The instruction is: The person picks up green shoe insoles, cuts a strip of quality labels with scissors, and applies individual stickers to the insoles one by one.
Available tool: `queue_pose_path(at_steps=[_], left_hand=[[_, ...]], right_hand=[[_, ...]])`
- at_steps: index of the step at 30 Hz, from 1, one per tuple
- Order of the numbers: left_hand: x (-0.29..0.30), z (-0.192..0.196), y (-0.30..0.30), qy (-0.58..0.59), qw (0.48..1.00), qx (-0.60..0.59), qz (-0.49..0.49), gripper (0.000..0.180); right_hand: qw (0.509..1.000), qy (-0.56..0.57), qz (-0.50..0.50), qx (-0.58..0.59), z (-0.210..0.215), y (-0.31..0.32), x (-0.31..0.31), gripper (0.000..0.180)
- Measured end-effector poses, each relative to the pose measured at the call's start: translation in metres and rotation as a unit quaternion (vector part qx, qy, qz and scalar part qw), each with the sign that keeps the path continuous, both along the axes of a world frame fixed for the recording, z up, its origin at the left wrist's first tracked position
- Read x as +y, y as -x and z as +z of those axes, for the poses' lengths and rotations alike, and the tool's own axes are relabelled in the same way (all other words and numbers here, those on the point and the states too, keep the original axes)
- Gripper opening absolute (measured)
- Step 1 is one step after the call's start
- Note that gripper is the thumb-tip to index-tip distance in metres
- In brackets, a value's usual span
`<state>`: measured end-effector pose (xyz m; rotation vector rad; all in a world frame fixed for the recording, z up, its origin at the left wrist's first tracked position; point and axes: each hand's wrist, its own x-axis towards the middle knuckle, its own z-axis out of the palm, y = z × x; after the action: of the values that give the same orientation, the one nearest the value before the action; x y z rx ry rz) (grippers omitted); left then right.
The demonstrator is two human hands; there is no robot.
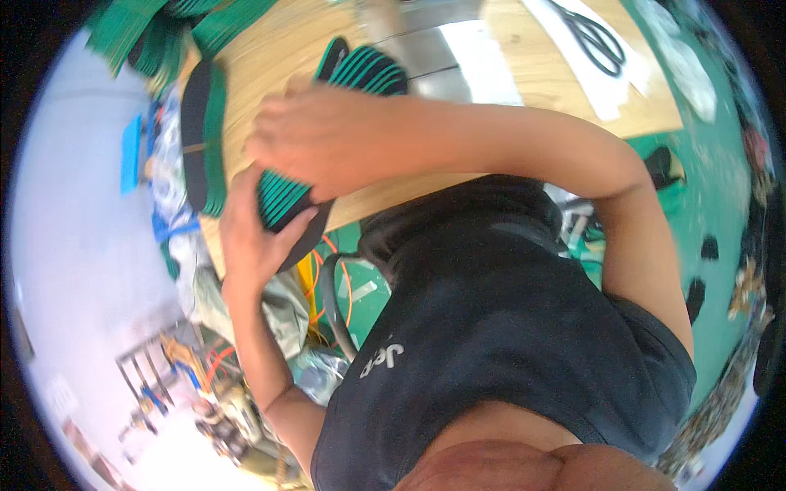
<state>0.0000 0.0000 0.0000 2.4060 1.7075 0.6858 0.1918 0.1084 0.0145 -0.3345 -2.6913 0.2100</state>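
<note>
Gripping the lower end of a fanned stack of black-and-green insole-shaped pieces [282,199], the left hand [250,225] has its thumb on one side and fingers on the other, at left of centre in the frame. The right hand [319,139] lies across the stack's middle, fingers bent; blur hides how tightly they close, so I cannot tell. Pale lettering [382,361] marks the black shirt [491,344], lower centre. Beside the hands, a banded bundle [203,135] sits on the wooden table [262,49]; black-handled scissors [602,45] lie upper right.
</note>
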Motion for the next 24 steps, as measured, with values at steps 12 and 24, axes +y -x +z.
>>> queue_pose_path(at_steps=[12,24], left_hand=[[0.038,0.020,0.015,-0.005,0.972,-0.219,-0.082,0.078],[0.147,-0.024,0.146,0.176,0.910,-0.207,0.313,0.067]], right_hand=[[0.989,0.129,-0.075,-0.009,-0.007,-0.078,-0.024,0.039],[0.831,-0.018,-0.538,0.141,0.019,-0.411,0.107,0.039]])
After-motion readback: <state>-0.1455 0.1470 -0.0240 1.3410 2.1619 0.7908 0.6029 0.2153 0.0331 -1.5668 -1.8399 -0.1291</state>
